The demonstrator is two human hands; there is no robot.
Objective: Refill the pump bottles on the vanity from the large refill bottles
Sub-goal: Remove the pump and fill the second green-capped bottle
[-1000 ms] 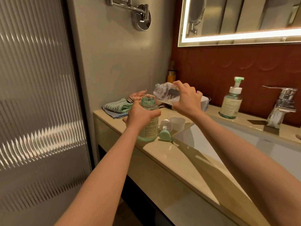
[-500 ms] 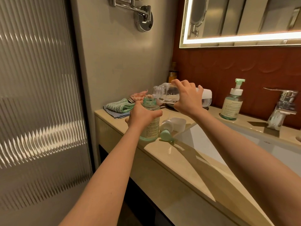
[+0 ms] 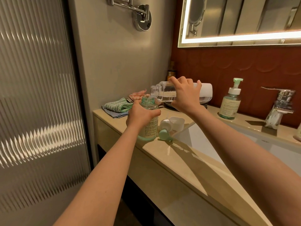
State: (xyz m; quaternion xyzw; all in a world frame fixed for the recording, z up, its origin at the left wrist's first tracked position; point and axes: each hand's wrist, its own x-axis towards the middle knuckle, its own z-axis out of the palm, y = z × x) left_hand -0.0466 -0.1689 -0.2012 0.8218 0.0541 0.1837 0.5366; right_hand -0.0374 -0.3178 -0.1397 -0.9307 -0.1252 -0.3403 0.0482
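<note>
Pouring is what's happening right now, dead centre of the frame: the right hand [image 3: 184,97] is wrapping its fingers over a clear refill bottle [image 3: 162,92] and tipping it almost flat, mouth pointing left. The left hand [image 3: 140,114] is curling tight around the shoulder of the open pump bottle [image 3: 150,126], which is standing upright on the beige surface [image 3: 162,154] near its left end. The two mouths are sitting just about on top of each other, and a thin trickle looks like it's going in. The pump head [image 3: 164,129] is lying on its side just right of the bottle, so I'm guessing this one is mid-fill. Can't tell how full it's getting, since the hand is covering most of it. Next bit is probably watching the level, rolling the refill bottle upright before it overflows, then screwing that pump head on again. A second pump bottle [image 3: 230,103] is waiting at the right of the frame beside the tap [image 3: 280,105], pump on, so I'm reckoning that one hasn't been refilled yet.
</note>
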